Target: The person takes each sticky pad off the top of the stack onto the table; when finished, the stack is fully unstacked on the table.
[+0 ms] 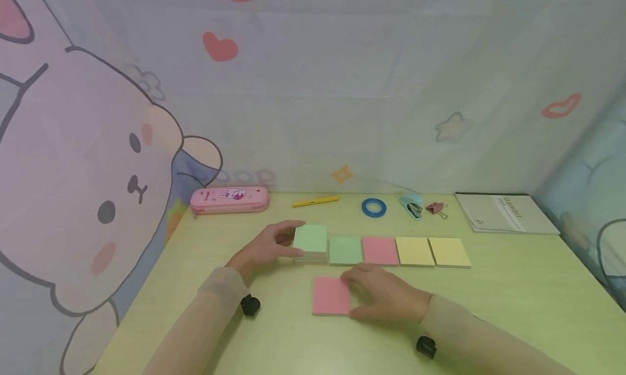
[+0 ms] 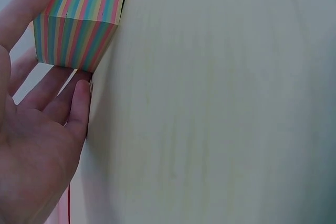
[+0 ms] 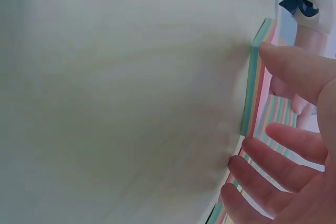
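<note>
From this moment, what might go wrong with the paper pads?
The tall stack might slip apart if the left hand pushes unevenly. It might also nudge the green pad close beside it. The right hand, at the front pink pad, could brush the rear pink pad.

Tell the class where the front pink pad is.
In the head view, the front pink pad lies at lower centre, just left of the right hand and in front of the single green pad.

Notebook (image 1: 506, 214), pink case (image 1: 230, 200), perhaps stapler (image 1: 412, 207).
</note>
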Demonstrator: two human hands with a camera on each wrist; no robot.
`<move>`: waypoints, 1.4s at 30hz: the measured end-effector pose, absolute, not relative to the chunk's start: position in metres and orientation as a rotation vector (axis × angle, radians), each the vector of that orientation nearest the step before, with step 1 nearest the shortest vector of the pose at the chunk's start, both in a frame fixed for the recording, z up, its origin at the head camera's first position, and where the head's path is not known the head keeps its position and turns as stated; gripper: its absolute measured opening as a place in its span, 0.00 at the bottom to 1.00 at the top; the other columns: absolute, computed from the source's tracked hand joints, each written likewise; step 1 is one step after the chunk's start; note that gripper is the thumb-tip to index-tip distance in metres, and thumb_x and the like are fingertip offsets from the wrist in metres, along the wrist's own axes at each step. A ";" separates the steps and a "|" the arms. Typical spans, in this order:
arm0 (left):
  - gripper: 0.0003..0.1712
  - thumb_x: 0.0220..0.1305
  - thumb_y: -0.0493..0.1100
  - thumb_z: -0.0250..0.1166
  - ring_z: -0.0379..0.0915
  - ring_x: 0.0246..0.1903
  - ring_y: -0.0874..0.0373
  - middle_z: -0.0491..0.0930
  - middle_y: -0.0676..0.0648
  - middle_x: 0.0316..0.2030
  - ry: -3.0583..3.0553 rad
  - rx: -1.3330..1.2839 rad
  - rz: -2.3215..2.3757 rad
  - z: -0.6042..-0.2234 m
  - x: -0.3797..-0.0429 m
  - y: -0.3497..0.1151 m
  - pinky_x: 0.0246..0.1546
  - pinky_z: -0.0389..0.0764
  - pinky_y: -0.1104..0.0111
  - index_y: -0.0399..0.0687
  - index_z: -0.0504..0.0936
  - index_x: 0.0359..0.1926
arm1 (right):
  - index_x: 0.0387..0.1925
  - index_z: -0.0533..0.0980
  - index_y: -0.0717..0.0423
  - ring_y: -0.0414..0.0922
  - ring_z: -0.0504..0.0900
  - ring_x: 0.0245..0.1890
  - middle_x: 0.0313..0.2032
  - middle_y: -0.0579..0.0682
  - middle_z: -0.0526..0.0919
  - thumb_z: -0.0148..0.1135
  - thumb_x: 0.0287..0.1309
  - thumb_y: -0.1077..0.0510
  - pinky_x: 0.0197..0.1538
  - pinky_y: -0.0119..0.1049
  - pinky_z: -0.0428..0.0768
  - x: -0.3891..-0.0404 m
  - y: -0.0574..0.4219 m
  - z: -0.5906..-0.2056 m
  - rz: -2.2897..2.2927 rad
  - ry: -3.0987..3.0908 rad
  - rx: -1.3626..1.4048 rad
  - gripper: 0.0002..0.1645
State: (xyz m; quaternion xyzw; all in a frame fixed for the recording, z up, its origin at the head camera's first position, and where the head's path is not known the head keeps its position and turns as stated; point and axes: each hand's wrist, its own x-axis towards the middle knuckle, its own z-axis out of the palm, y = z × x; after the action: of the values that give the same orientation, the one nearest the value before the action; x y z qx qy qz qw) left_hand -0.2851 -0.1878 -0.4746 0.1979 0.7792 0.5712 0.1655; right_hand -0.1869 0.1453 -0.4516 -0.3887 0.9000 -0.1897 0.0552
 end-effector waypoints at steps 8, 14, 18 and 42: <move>0.46 0.63 0.40 0.78 0.63 0.75 0.44 0.67 0.46 0.76 2.227 0.579 1.621 -0.472 -0.286 -0.187 0.78 0.64 0.52 0.46 0.66 0.79 | 0.66 0.77 0.55 0.46 0.80 0.61 0.60 0.48 0.83 0.78 0.57 0.44 0.68 0.45 0.79 -0.195 0.122 -0.452 -0.577 2.759 -1.189 0.39; 0.46 0.63 0.40 0.77 0.65 0.74 0.44 0.68 0.45 0.75 2.232 0.575 1.621 -0.470 -0.285 -0.187 0.78 0.64 0.51 0.45 0.66 0.79 | 0.65 0.77 0.55 0.46 0.80 0.60 0.59 0.48 0.84 0.77 0.58 0.42 0.66 0.45 0.81 -0.201 0.109 -0.455 -0.569 2.760 -1.168 0.38; 0.46 0.63 0.39 0.77 0.65 0.75 0.44 0.68 0.44 0.76 2.224 0.579 1.625 -0.471 -0.285 -0.187 0.78 0.65 0.52 0.45 0.67 0.78 | 0.64 0.78 0.54 0.47 0.80 0.60 0.59 0.48 0.84 0.77 0.57 0.42 0.66 0.46 0.81 -0.202 0.105 -0.457 -0.572 2.765 -1.125 0.38; 0.46 0.63 0.38 0.77 0.65 0.75 0.44 0.68 0.45 0.76 2.230 0.569 1.623 -0.472 -0.283 -0.187 0.77 0.65 0.53 0.45 0.67 0.78 | 0.63 0.78 0.57 0.48 0.80 0.58 0.58 0.50 0.84 0.79 0.54 0.44 0.65 0.47 0.81 -0.205 0.098 -0.456 -0.601 2.768 -1.063 0.39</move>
State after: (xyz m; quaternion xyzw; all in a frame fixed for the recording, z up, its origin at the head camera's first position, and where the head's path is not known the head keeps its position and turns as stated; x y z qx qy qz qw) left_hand -0.2833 -0.1869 -0.4718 0.1995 0.7813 0.5687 0.1622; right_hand -0.2053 0.0981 -0.4563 -0.3509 0.9133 -0.1984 0.0578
